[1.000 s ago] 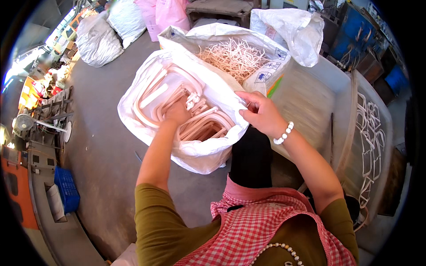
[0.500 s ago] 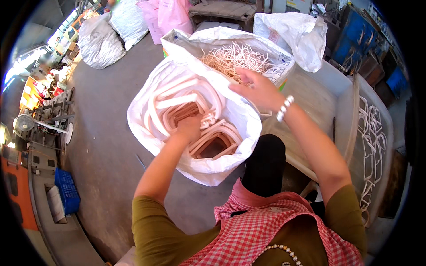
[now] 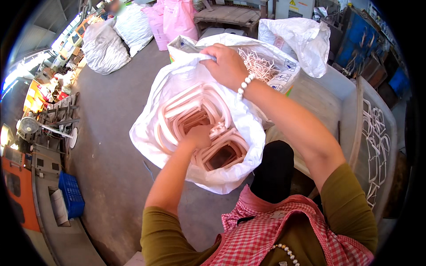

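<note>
A white woven sack (image 3: 146, 119) stands before me with its mouth wide. Inside it lie bundles of pale pink plastic hangers (image 3: 228, 150), nested one against another. My left hand (image 3: 199, 135) is down among them, closed against the bundle, its fingertips hidden by the hangers. At the far edge of the sack, my right hand (image 3: 224, 64) pinches the rim between thumb and fingers. A white bead bracelet (image 3: 245, 86) circles my right wrist.
Behind the sack, a second white bag (image 3: 288, 66) holds thin pale plastic sticks (image 3: 257, 66). On the right are a large grey tub (image 3: 317, 95) and white hangers (image 3: 375, 146). Full sacks (image 3: 106, 46) stand at the far left, and a blue basket (image 3: 71, 195) at left.
My right hand has moved left from over the stick bag and taken hold of the sack's far rim, lifting it. My left hand stays among the hangers.
</note>
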`<state>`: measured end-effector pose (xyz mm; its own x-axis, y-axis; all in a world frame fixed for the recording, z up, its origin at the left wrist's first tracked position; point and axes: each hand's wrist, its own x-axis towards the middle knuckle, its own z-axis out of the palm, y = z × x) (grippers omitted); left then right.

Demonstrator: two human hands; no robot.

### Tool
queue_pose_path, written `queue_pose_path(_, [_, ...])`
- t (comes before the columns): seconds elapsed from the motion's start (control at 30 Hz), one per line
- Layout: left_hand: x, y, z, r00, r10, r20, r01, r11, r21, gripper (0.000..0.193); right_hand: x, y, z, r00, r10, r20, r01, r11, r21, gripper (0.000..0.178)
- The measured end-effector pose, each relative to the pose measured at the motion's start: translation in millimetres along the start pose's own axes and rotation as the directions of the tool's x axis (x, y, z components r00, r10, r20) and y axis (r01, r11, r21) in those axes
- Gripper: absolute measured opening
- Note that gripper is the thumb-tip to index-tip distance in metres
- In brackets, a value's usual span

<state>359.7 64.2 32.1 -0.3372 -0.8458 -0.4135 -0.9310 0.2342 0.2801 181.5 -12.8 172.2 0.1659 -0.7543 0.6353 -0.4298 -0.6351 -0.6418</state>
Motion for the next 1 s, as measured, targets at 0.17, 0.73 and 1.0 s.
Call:
queue_pose_path(0.17, [2.6, -13.2, -52.2, 0.937, -0.010, 0.348, 0.190, 0.853, -0.487, 0.066, -11.0, 7.2, -4.7, 0.993, 0.015, 0.119, -0.007, 0.998, -0.065, 0.021])
queue_pose_path(0.73, [23.1, -13.3, -32.0, 0.627, -0.210, -0.750, 0.304, 0.953, -0.013, 0.078, -195.2, 47.1, -140.2, 0.917, 0.313, 0.246, -0.270, 0.943, -0.192, 0.049])
queue_pose_path(1.0, [102.5, -87.6, -49.7, 0.991, 0.077, -0.114, -0.020, 0.901, 0.434, 0.047, -280.1, 37.9, -279.3, 0.832, 0.547, 0.092, -0.503, 0.814, -0.292, 0.042])
